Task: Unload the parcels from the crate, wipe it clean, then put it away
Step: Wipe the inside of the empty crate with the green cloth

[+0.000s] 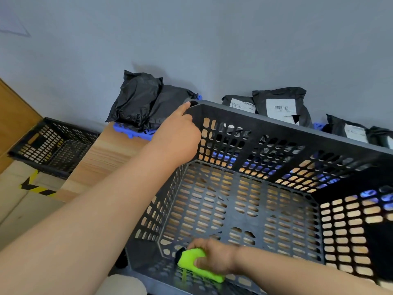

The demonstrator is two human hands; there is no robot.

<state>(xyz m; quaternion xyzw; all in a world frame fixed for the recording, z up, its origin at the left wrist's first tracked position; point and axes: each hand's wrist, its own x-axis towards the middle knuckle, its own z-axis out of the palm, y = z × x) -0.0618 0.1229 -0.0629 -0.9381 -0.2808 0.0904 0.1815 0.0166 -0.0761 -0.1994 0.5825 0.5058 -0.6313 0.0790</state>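
Observation:
A black perforated plastic crate [276,133] stands on the wooden table, with nothing in it but my right hand and the cloth. My left hand [178,137] grips the crate's far left corner, its fingers curled over the rim. Down inside, at the near left corner of the floor, my right hand [214,257] holds a bright green cloth [191,259] pressed against the crate. Black parcels [144,103] lie on a blue tray behind the crate on the left. More black parcels with white labels [280,103] lean against the wall behind it on the right.
A second black perforated crate [49,143] sits lower down at the left, beside a brown cardboard box [14,116]. Yellow and black hazard tape [36,186] marks the floor. The wooden table [106,158] shows left of the crate. A grey wall rises behind.

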